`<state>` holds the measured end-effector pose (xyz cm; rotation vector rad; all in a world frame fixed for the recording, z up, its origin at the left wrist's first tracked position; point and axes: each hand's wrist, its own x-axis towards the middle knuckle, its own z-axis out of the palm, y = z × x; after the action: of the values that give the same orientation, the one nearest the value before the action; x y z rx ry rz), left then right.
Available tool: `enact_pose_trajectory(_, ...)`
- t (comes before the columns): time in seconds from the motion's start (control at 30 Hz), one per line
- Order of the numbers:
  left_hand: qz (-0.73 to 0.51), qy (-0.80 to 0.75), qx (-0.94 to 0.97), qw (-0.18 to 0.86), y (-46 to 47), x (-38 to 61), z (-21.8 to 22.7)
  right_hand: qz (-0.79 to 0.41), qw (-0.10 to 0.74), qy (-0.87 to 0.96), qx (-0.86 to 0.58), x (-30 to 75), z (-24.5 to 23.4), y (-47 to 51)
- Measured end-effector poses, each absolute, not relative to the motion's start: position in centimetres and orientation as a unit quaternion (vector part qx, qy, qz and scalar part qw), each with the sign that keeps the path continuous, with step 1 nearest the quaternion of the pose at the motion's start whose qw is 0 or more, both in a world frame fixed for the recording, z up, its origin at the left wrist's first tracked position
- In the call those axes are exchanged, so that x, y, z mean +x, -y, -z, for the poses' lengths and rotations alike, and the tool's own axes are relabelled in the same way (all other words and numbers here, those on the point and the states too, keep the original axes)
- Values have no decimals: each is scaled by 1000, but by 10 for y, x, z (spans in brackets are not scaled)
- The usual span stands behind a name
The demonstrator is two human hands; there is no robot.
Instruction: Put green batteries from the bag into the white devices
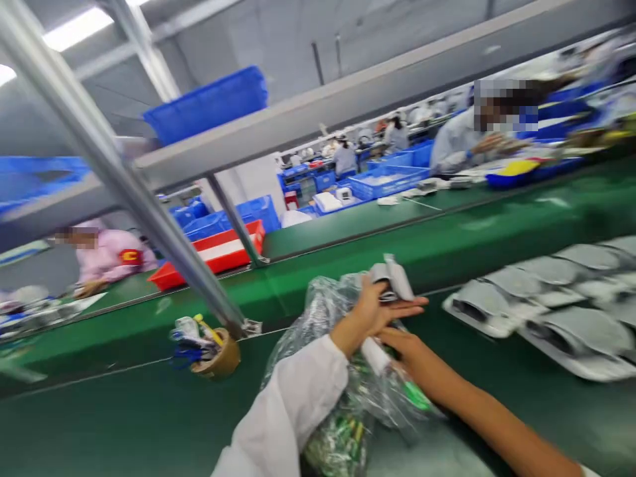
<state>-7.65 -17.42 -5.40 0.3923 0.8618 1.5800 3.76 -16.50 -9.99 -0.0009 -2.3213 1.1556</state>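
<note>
My left hand [373,311], in a white sleeve, lies palm up with fingers stretched and a small grey and white part [395,277] resting under its thumb. My right hand [403,348] sits just below it, fingers closed around a white stick-like piece [373,354]. Both hands hover over a crinkled clear plastic bag [322,311] holding green and white small parts, on the green belt [124,411].
Rows of grey moulded housings [556,305] lie on the belt at right. A tape roll stuffed with small items [206,348] stands by a slanted metal post [149,205]. Blue bins, a red tray [218,255] and other seated workers lie beyond.
</note>
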Motion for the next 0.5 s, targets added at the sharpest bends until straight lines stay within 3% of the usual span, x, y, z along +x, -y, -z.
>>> enact_pose_trajectory(0.1,-705,-433,208,522,188,-84,45,-474,229,848,-65,59,97,154)
enact_pose_trajectory(0.23,-700,-513,313,385,204,-99,45,-505,261,816,-106,55,88,146)
enact_pose_trajectory(0.5,-502,-652,559,103,269,-134,60,-582,290,748,-133,52,96,146)
